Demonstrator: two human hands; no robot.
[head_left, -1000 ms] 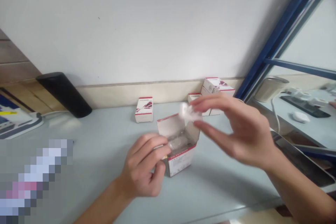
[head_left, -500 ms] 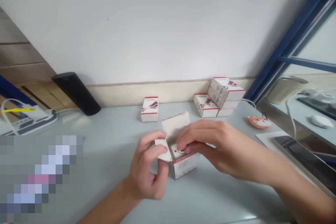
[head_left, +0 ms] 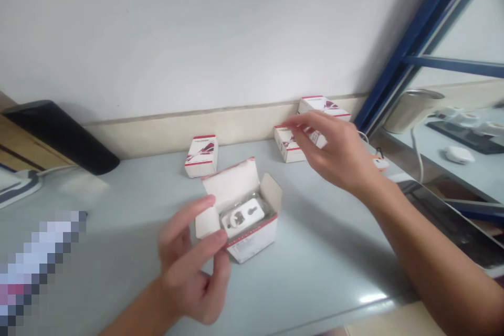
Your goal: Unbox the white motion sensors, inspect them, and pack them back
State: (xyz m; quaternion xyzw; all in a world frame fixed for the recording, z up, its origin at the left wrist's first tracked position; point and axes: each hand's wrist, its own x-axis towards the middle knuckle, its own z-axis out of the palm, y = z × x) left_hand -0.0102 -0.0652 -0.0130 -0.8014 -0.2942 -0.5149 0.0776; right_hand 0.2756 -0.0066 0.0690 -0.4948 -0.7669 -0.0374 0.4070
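A small white carton with red trim (head_left: 255, 241) stands on the table with its lid and side flaps raised. Inside it lies a white device (head_left: 243, 217) with a round opening and a dark keyhole-shaped slot, surrounded by clear plastic packaging. My left hand (head_left: 192, 268) grips the carton's left side, fingertips at the left flap and front corner. My right hand (head_left: 334, 152) is raised to the right of the carton, in front of the boxes at the back. Its fingers are bent towards the thumb, and nothing shows between them.
A closed white box (head_left: 201, 156) stands near the wall, and more closed boxes (head_left: 293, 149) are stacked behind my right hand. A black cylinder (head_left: 59, 136) leans at the left. At the right are a dark-screened device (head_left: 441, 220), an orange object (head_left: 380, 163) and a blue frame (head_left: 409, 58).
My right hand lowered a white piece into the carton, then left it and moved up and right. My left hand loosened its pinch on the flap but stays at the carton. The view shifted.
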